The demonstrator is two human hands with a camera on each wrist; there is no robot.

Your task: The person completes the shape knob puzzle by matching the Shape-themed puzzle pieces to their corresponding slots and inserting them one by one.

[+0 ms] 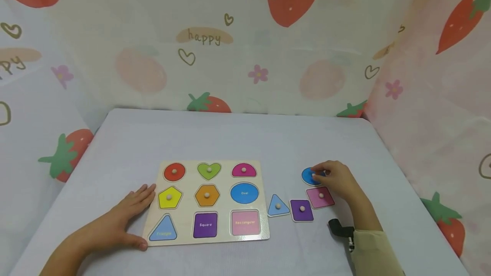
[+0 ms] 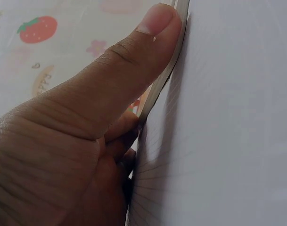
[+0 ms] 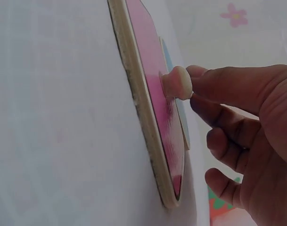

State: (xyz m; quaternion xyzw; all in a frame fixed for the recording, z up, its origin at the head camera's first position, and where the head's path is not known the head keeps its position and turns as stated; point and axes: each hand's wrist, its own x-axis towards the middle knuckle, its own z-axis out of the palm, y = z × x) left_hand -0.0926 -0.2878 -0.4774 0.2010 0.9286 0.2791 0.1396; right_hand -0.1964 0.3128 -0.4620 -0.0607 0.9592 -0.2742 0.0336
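Note:
A wooden shape puzzle board (image 1: 188, 182) lies on the white table. My left hand (image 1: 115, 220) rests by its left edge, fingers straight, with the thumb (image 2: 134, 52) touching the board's near corner. Right of the board, my right hand (image 1: 339, 180) pinches the knob of a blue oval puzzle piece (image 1: 307, 176). Close below that hand is a pink rectangular piece (image 1: 315, 199), its knob (image 3: 178, 84) large in the right wrist view and hiding part of the pinch. A purple square piece (image 1: 296, 215) and a light blue triangle piece (image 1: 276, 208) lie nearer the board.
Knobbed pieces fill several board recesses, including a red circle (image 1: 168, 173) and an orange hexagon (image 1: 201, 201). The oval, triangle, square and rectangle recesses show printed names and no pieces. A black device (image 1: 337, 228) sits at the right wrist. Strawberry-patterned cloth (image 1: 284, 88) surrounds the table.

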